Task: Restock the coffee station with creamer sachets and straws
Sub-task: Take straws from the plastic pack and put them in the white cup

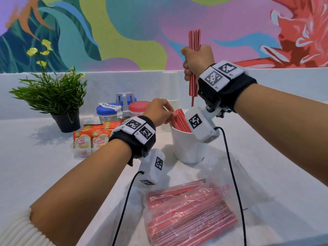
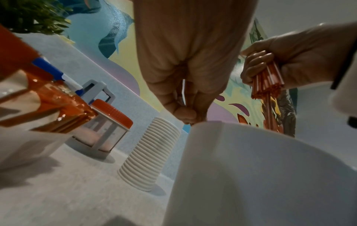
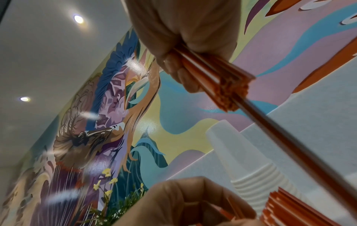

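Note:
My right hand (image 1: 195, 63) grips a bundle of red straws (image 1: 194, 39) upright, above and just behind the white cup (image 1: 188, 150). One straw (image 3: 289, 137) hangs lower than the others in the bundle (image 3: 222, 79). My left hand (image 1: 159, 110) reaches over the cup's left rim and pinches the red straws (image 1: 179, 121) that lean inside it. In the left wrist view its fingers (image 2: 185, 99) curl just above the cup's rim (image 2: 251, 152). Orange creamer sachets (image 1: 90, 139) stand in a clear holder to the left of the cup.
A clear bag of red straws (image 1: 190, 212) lies on the counter in front of the cup. Behind stand a stack of white paper cups (image 1: 170, 96), a blue-lidded jar (image 1: 108, 110), a red-lidded jar (image 1: 138, 107) and a potted plant (image 1: 53, 96). Two cables hang from my wrists.

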The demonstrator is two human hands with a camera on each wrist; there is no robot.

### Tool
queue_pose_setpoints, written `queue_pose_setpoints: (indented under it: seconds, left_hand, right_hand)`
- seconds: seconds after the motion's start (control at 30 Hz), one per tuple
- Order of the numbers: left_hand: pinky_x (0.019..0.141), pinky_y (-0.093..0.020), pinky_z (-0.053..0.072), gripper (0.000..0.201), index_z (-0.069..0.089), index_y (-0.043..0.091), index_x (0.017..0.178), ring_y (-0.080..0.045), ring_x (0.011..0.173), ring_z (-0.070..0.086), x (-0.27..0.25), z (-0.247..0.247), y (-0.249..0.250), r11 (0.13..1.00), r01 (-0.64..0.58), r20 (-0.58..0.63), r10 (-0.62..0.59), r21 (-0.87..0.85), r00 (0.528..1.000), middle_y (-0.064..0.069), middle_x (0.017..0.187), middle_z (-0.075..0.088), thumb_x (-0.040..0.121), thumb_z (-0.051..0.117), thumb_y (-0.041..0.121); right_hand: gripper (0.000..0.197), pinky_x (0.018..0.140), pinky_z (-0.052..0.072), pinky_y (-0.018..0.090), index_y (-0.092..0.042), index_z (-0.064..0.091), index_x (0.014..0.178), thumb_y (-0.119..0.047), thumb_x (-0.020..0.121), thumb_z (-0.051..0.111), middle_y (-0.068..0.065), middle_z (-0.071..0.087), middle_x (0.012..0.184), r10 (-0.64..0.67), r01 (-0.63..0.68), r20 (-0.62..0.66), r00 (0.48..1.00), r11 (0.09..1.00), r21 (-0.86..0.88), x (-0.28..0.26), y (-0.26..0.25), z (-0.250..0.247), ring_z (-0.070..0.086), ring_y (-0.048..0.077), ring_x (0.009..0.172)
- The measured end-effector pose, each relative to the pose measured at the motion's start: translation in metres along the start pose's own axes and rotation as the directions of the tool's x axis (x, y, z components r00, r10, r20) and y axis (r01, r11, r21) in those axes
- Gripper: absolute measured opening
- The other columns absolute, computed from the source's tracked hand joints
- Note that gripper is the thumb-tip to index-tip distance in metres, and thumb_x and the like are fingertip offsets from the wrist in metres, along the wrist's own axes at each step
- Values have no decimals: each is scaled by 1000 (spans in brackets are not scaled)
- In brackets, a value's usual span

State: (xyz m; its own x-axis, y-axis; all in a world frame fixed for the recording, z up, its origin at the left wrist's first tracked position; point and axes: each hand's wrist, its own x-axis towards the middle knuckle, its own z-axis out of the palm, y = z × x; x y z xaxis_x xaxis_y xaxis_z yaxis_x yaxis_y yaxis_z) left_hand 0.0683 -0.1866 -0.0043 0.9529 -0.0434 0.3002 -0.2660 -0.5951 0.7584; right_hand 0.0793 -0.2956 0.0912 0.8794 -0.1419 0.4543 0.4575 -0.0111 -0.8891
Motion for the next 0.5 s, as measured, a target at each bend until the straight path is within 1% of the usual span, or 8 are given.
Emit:
queue_pose_setpoints:
  seconds: [0.03,0.17,0.23,0.3,0.37,0.4,0.43,0.5]
  left_hand:
    - [44,-7,46,8,57,5,91,-9,58,55,0,-2,0,1000,5,-4,-5,-21,1000,-5,71,58,86,63,9]
    - [49,-8,50,6,61,4,91,-8,61,59,0,-5,3,996,18,-5,-19,-88,1000,-7,76,61,86,62,7]
    - [48,-6,50,3,61,5,86,-8,61,60,0,-6,4,994,28,-8,-29,-108,1000,-5,73,61,86,63,7]
    - [49,-7,50,7,60,7,80,-7,58,61,0,-7,4,991,31,-8,-33,-127,999,-7,73,62,86,63,5]
    - [50,-8,52,12,59,6,75,-5,52,62,-2,-9,4,984,38,0,-38,-171,999,-10,74,62,86,61,2]
    - [50,-9,52,14,58,6,74,-6,52,62,-3,-9,4,980,41,7,-41,-194,999,-11,74,62,87,60,0]
    - [50,-9,52,13,58,4,75,-9,56,62,-5,-10,4,976,45,14,-43,-213,999,-11,74,61,87,59,-1]
    - [50,-8,51,6,59,1,84,-13,62,61,-8,-11,5,970,47,28,-42,-239,999,-11,74,60,88,56,-3]
  right_hand:
    - [21,36,25,14,-13,39,72,-8,90,46,4,31,52,0,0,-2,1000,1000,13,1,-2,0,25,8,26]
    - [24,36,26,15,-14,37,69,-8,91,46,3,29,51,9,-8,-9,1000,996,90,1,-1,0,25,8,25]
    - [27,36,27,15,-14,37,67,-10,92,47,3,30,50,34,-33,-5,999,993,115,-3,8,0,26,8,25]
    - [29,35,28,14,-14,38,66,-10,92,49,3,32,47,64,-66,23,998,990,121,-10,24,1,27,8,25]
    - [29,35,30,16,-14,39,65,-12,91,51,3,35,47,100,-105,78,992,992,67,-17,41,1,31,8,26]
    - [29,37,32,18,-14,40,64,-12,91,52,3,38,48,117,-119,107,987,993,19,-20,48,0,34,8,27]
    - [30,38,35,20,-13,42,63,-12,90,53,4,40,49,127,-123,135,983,992,-34,-23,55,-1,37,9,29]
    - [31,44,41,25,-11,46,59,-12,89,55,7,44,49,130,-105,194,972,985,-134,-27,66,-1,44,13,33]
